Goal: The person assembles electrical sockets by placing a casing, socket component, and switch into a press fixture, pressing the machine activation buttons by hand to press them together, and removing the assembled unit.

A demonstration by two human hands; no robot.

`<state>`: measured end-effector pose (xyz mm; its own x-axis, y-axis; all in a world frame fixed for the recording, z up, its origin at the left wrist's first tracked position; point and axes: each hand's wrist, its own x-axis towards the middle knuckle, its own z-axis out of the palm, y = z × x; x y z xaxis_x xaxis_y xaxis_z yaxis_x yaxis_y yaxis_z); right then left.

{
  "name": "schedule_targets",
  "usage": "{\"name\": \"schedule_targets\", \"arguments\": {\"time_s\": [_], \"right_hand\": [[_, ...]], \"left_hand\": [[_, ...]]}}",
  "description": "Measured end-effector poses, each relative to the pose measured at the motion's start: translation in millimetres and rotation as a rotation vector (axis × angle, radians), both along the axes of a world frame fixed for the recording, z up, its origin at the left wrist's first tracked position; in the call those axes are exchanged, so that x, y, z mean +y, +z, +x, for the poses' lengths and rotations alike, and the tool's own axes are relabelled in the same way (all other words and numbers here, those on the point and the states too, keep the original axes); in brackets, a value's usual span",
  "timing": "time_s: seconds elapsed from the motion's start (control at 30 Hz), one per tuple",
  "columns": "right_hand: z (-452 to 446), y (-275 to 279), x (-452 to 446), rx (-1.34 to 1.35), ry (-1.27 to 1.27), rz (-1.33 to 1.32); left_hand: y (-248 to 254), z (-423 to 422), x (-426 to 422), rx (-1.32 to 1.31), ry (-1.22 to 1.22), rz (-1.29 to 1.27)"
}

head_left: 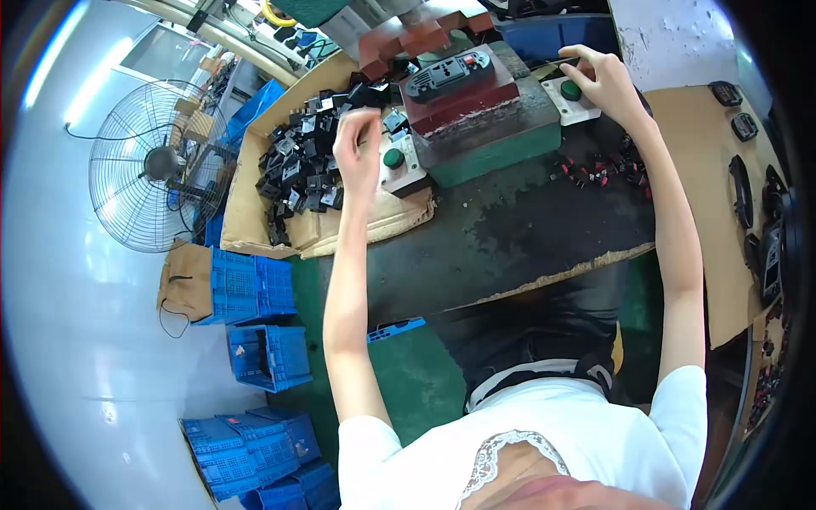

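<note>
My left hand [357, 146] is slightly blurred, its fingers loosely bent with nothing visible in them. It hovers just left of a green push button [393, 159] on a white box. On the other side, my right hand [602, 83] has its fingers curved and apart, close above a second green push button [570, 91]. Between the two hands, a dark elongated plastic housing [449, 75] with socket openings and a red part lies on a dark red block [463, 104]. That block rests on the green-sided press base [489, 149].
A cardboard box [234, 200] of black plastic parts [297, 161] stands left. Small red and black pieces [602, 168] lie on the worktable [501, 229]. Black parts [741, 191] sit on cardboard at right. A fan [160, 163] and blue crates [255, 285] are at left.
</note>
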<state>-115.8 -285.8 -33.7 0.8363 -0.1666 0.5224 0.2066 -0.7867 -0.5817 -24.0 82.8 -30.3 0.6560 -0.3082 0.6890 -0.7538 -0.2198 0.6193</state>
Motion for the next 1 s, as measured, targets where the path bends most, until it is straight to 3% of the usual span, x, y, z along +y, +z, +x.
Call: {"name": "schedule_targets", "arguments": {"time_s": [0.07, 0.13, 0.17, 0.2, 0.33, 0.4, 0.43, 0.5, 0.57, 0.6, 0.7, 0.77, 0.8, 0.87, 0.93, 1.0], "right_hand": [[1.7, -4.1, -2.7, -0.05, 0.019, -0.033], [1.6, -6.0, -3.3, -0.044, 0.027, -0.032], [0.7, -6.3, -3.4, -0.042, 0.023, -0.034], [-0.1, -5.2, -3.2, -0.04, 0.028, -0.04], [-12.0, 12.1, -7.5, 0.031, 0.005, -0.072], [-18.2, 23.4, -39.8, -0.347, -0.133, -0.014], [-19.1, 6.8, -91.0, -0.486, -0.398, 0.135], [-57.7, 10.3, -143.5, -0.803, -0.788, -0.007], [-87.0, -33.2, -218.6, -0.304, -1.308, 0.001], [-85.1, -42.0, -241.0, 0.198, -1.473, 0.151], [-44.9, -80.0, -235.3, 0.291, -1.467, -0.057], [-29.6, -94.2, -230.6, 0.397, -0.978, -0.314], [-29.3, -92.3, -234.5, 0.388, -0.974, -0.313], [-36.9, -92.2, -256.0, 0.524, -0.834, -0.019], [-38.1, -86.7, -261.5, 0.523, -0.815, 0.052], [-51.0, -53.2, -224.6, 0.302, -1.268, -0.054]], "left_hand": [[16.7, 20.5, -21.5, -0.088, -0.087, 0.083], [29.1, 28.8, -42.3, 0.003, -0.03, 0.316], [34.2, 36.3, -49.9, 0.214, -0.119, 0.425], [39.1, 33.3, -57.9, 0.365, -0.154, 0.43], [39.1, 32.8, -66.5, 0.214, -0.141, 0.38], [40.6, 21.7, -67.8, 0.027, -0.091, 0.271], [38.6, 20.3, -67.6, 0.002, -0.085, 0.213], [41.1, 9.3, -68.0, -0.11, -0.052, 0.225], [38.8, -2.2, -68.8, -0.221, -0.069, 0.206], [36.6, -7.4, -68.3, -0.222, -0.067, 0.199], [30.3, -24.0, -65.0, -0.262, -0.078, 0.174], [34.6, -38.3, -62.3, -0.27, -0.096, 0.152], [36.5, -45.4, -59.9, -0.267, -0.109, 0.124], [39.0, -56.4, -52.8, -0.227, -0.095, 0.113], [41.7, -66.7, -44.3, -0.124, -0.103, 0.124], [44.0, -73.5, -37.1, -0.136, -0.098, 0.097]]}}
